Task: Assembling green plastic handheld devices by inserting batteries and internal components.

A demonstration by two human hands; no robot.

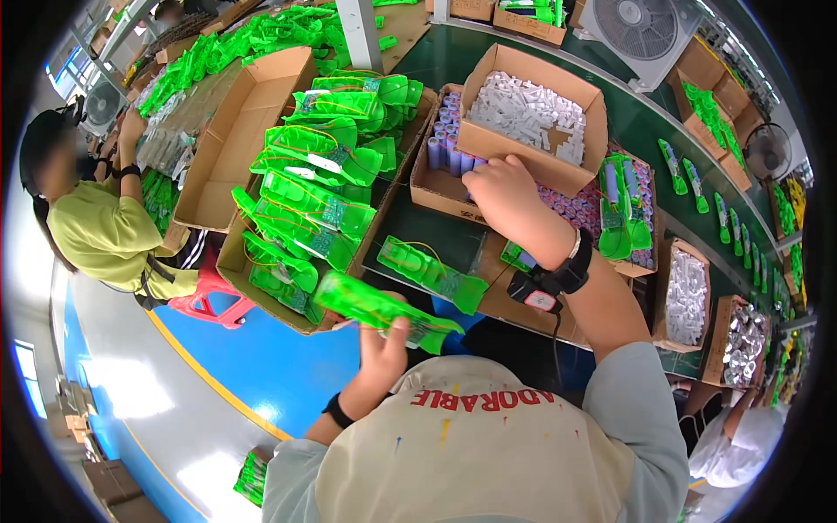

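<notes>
Head view, looking down over the person's chest at a green tabletop (488,52) crowded with cardboard boxes. The left hand (384,344) is closed around a green shell (384,314), a long translucent plastic housing held low, just in front of the chest, tilted with its far end up to the left. The right hand (506,196) reaches forward with fingers curled into a box of cells (445,144), small pale purple cylinders standing in rows; whether it grips 1 yet cannot be told.

The shell looks light and stiff, a thin moulded piece that probably flexes a little and could crack if squeezed hard. Thin wires and a small board seem to sit inside, so the safest hold is likely around the outer sides near the middle, as the left hand has it. Its glossy surface may be a bit slippery.

More shells (314,200) lie stacked in a box to the left.
</notes>
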